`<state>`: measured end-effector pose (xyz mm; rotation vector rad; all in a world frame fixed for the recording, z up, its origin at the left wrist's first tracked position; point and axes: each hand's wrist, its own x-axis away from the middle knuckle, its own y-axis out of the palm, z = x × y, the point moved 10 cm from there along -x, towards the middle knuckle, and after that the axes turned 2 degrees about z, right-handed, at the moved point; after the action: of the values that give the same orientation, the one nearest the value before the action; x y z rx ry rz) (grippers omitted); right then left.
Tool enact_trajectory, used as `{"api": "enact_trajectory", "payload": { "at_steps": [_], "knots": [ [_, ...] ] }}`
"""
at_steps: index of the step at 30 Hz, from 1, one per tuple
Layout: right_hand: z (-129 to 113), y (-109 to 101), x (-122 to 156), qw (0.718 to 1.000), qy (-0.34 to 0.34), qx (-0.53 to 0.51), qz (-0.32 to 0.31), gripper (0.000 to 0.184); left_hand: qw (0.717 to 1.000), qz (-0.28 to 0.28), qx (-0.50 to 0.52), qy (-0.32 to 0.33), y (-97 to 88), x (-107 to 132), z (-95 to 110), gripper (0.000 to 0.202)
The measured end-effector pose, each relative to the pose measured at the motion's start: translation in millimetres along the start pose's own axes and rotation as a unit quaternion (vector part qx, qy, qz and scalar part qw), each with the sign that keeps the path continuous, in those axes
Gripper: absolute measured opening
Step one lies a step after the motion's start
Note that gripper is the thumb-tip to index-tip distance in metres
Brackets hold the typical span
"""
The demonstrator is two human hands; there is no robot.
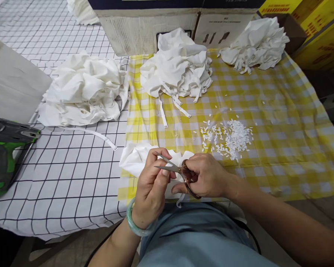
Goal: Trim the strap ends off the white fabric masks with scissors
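My right hand [207, 177] grips a pair of small scissors [174, 168] by its brass-coloured handles, blades parted and pointing left. My left hand [153, 181], a green bangle on its wrist, is closed in a pinch at the blades, holding part of a white fabric piece [133, 159] that lies at the near edge of the yellow checked cloth [281, 122]. What exactly sits between the fingertips is too small to see.
Three heaps of white strapped fabric lie beyond: left [85, 91], middle [178, 66], far right [256, 42]. Small white offcuts [231, 139] are scattered right of my hands. A cardboard box [156, 29] stands behind, yellow boxes [320, 29] far right, a green-and-grey tool [5, 155] at the left.
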<state>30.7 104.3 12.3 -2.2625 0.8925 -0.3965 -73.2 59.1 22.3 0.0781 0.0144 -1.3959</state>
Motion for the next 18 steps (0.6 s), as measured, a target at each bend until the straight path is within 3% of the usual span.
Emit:
{"api": "enact_trajectory", "payload": {
  "at_steps": [6,11,14,16,18],
  "knots": [
    [20,-14,20,0.998,0.046,0.007,0.032,0.054,0.998,-0.060,-0.035,0.012,24.2,-9,-1,0.028],
    [55,-22,52,0.987,0.146,0.038,0.061,0.046,0.989,-0.142,-0.050,-0.004,64.7,-18,-12,0.029],
    [85,-31,73,0.965,0.232,-0.043,0.112,0.045,0.984,-0.168,-0.060,-0.010,81.6,-22,-15,0.031],
    [102,-43,85,0.942,0.268,-0.115,0.164,0.040,0.980,-0.179,-0.083,-0.008,79.4,-26,-13,0.033],
    [103,-59,88,0.937,0.244,-0.136,0.208,0.034,0.974,-0.176,-0.145,0.005,61.2,-29,-9,0.033]
  ]
}}
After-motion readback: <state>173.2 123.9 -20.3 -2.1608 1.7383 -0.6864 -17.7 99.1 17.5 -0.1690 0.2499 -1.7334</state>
